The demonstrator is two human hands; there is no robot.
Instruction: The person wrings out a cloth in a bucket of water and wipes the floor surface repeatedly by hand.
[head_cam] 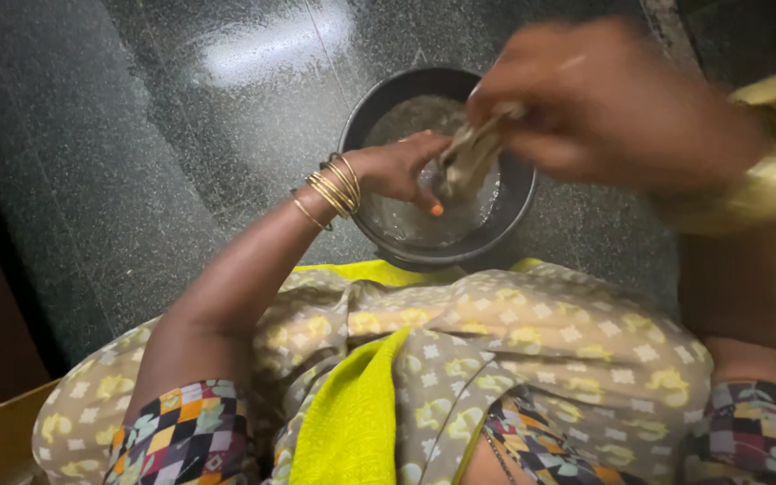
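- The left hand (399, 169) is curled with its fingers closed on the lower end of a wet grey cloth (471, 154), the thumb with an orange-painted nail pointing down toward the water.
- The right hand (608, 103), blurred with motion, is closed on the upper end of the same cloth, just above and to the right of the left hand.
- The cloth runs as a twisted rope between the two hands, slanting up from the left hand to the right one.
- Gold bangles (334, 189) sit on the left wrist, just behind the hand; a wider gold band (765, 190) shows on the right wrist, too blurred to make out further.
- Directly under both hands stands a dark round bucket (372, 103) holding cloudy water (415, 220); the cloth hangs over its middle.
- The bucket stands on a dark speckled stone floor (136, 135), which spreads out to the left of the left hand and beyond the bucket.
- Nearer than the hands, below the bucket, lies the person's grey patterned garment (532, 341) with a yellow-green fold (352, 413).
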